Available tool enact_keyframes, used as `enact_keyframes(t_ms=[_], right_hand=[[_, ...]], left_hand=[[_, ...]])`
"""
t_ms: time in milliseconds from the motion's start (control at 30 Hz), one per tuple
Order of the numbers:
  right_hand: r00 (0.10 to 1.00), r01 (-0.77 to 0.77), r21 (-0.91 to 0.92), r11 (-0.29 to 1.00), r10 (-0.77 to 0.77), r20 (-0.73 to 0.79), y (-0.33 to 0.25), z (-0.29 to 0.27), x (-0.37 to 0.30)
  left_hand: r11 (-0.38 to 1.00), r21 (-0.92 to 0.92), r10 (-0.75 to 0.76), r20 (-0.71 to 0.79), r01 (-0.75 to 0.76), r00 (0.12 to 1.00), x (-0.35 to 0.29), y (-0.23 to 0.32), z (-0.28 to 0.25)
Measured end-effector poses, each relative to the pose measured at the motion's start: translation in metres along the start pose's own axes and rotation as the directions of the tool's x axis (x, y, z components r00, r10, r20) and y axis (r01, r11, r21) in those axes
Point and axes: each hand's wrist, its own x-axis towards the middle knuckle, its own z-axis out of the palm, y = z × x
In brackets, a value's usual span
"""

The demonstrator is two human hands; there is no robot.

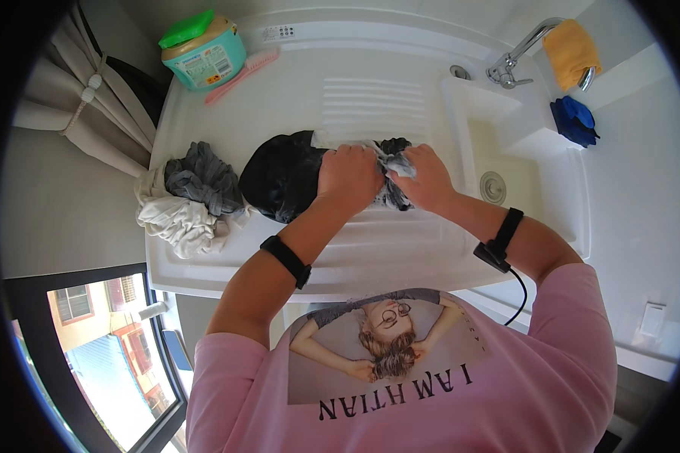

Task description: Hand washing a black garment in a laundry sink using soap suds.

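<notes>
A black garment with pale parts [281, 175] lies bunched on the ribbed washboard area of the white sink counter [295, 83]. My left hand [347, 177] is closed on its middle, knuckles up. Close beside it, my right hand [426, 178] is closed on the garment's right end, where wet grey-white cloth shows between the two hands. The fingertips of both hands are hidden in the fabric. To the left, near the counter's edge, a grey cloth [204, 178] and a cream-white cloth [175, 220] sit in a crumpled heap.
A teal tub with a green lid [204, 60] stands at the back left, a pink brush [242, 75] beside it. On the right are the sink basin [499, 143], a chrome faucet [517, 57], an orange cloth [570, 53] draped over it and a blue cloth [574, 121].
</notes>
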Motion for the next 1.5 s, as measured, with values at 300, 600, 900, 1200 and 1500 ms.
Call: enact_keyframes(t_ms=[300, 600, 900, 1200, 1500], right_hand=[[0.975, -0.207, -0.192, 0.959, 0.218, 0.039, 0.0, 0.009, 0.053], [0.989, 0.004, -0.144, 0.99, 0.017, 0.144, 0.004, -0.016, 0.008], [0.987, -0.122, -0.106, 0.987, 0.133, 0.094, -0.007, -0.013, -0.009], [0.939, -0.301, -0.1, 0.948, 0.313, 0.142, -0.003, -0.008, 0.028], [0.955, -0.114, 0.014, 0.993, 0.113, -0.274, 0.0, -0.007, -0.034]], left_hand=[[0.999, 0.033, -0.001, 0.035, -0.001, 0.999, 0.004, 0.007, -0.005], [0.999, 0.035, -0.028, 0.036, 0.027, 0.999, 0.005, 0.014, -0.007], [0.995, 0.091, -0.048, 0.052, 0.043, 0.998, 0.002, 0.01, -0.007], [0.994, 0.101, -0.056, 0.026, 0.053, 0.998, 0.007, 0.017, -0.005], [0.98, 0.197, 0.002, -0.094, 0.017, 0.996, -0.003, 0.011, 0.0]])
